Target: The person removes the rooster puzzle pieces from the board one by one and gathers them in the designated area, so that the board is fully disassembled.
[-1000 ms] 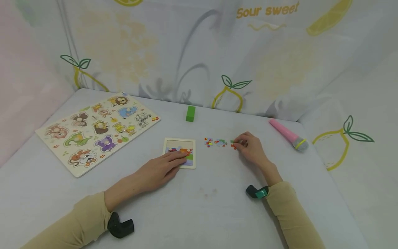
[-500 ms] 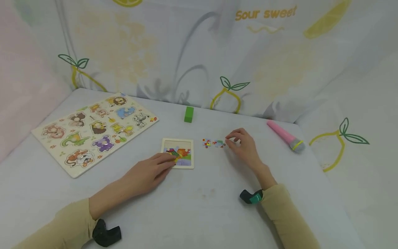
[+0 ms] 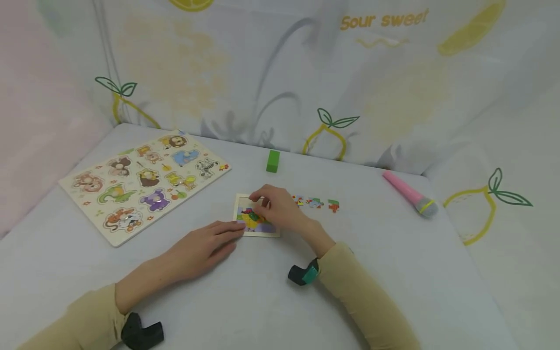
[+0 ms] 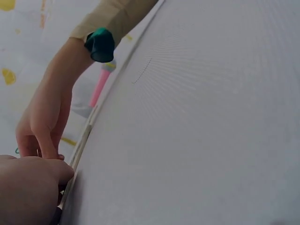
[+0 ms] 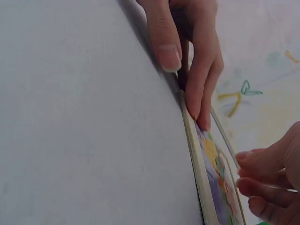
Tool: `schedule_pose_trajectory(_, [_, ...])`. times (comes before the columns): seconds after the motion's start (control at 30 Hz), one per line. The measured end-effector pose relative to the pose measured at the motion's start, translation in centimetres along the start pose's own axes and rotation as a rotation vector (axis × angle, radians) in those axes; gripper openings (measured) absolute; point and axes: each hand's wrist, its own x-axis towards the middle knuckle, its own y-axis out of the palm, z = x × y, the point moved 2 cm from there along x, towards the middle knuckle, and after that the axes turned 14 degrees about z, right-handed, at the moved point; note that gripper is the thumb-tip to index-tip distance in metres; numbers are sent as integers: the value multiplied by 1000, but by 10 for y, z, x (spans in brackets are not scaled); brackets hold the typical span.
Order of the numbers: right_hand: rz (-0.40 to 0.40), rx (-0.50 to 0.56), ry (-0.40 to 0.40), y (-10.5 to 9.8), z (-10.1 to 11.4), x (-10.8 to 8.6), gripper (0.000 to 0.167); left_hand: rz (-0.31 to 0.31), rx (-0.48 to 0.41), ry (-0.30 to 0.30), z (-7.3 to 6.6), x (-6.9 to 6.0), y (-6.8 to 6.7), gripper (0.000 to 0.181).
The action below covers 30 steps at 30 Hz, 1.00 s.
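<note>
A right hand [image 3: 280, 209] has moved leftward since half a second ago, from the loose puzzle pieces [image 3: 316, 202] at center right to above a puzzle tray [image 3: 261, 235] just below center, seen from the head camera. Its fingers curl; whether this grip pinches a piece cannot be told. The left hand [image 3: 203, 250], its grip relaxed and fingers extended, touches the tray's lower left. An animal board [image 3: 99, 203] at left, a green block [image 3: 273, 161] above center and a pink microphone [image 3: 410, 194] at right share the counter [image 3: 245, 311]. In the left wrist view, both hands meet the eye at lower left. In the right wrist view, the left fingertips rest on the tray; the right fingers appear at lower right.
</note>
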Motion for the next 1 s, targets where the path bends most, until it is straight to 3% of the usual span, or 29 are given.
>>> schedule_pose_trajectory(0.2, [104, -32, 40, 15, 6, 13, 21, 2, -5, 5, 0, 1, -1, 36])
schedule_pose_trajectory(1.0, [122, -26, 15, 20, 6, 11, 24, -5, 24, 5, 1, 2, -1, 35])
